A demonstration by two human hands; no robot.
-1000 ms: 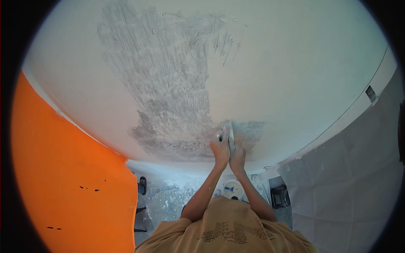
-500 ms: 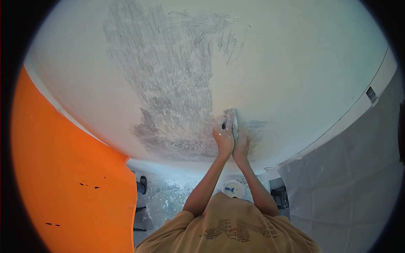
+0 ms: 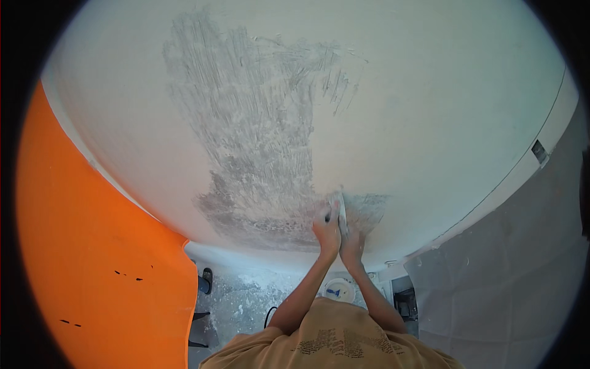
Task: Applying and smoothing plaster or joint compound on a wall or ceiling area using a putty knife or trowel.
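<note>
Both hands are together on a flat scraper (image 3: 343,212), held nearly edge-on to my view against the pale wall. My left hand (image 3: 327,227) is closed round it from the left, with the thumb lying along it. From the right, my right hand (image 3: 352,246) grips its lower part, and some of its fingers are hidden behind the blade. To the left of my hands spreads a rough grey scraped patch (image 3: 258,141) with streaky scratch marks. A smaller grey patch (image 3: 372,209) lies just to the right.
An orange sheet (image 3: 104,246) hangs at the left, a grey sheet (image 3: 491,289) at the right. Below is a spattered floor (image 3: 246,301) with a white bucket (image 3: 340,290) holding a blue-handled tool. Another person's shoe (image 3: 208,280) shows beside the orange sheet.
Both hands and the scraper have moved down the wall towards me. The whole wall sits slightly lower in view.
</note>
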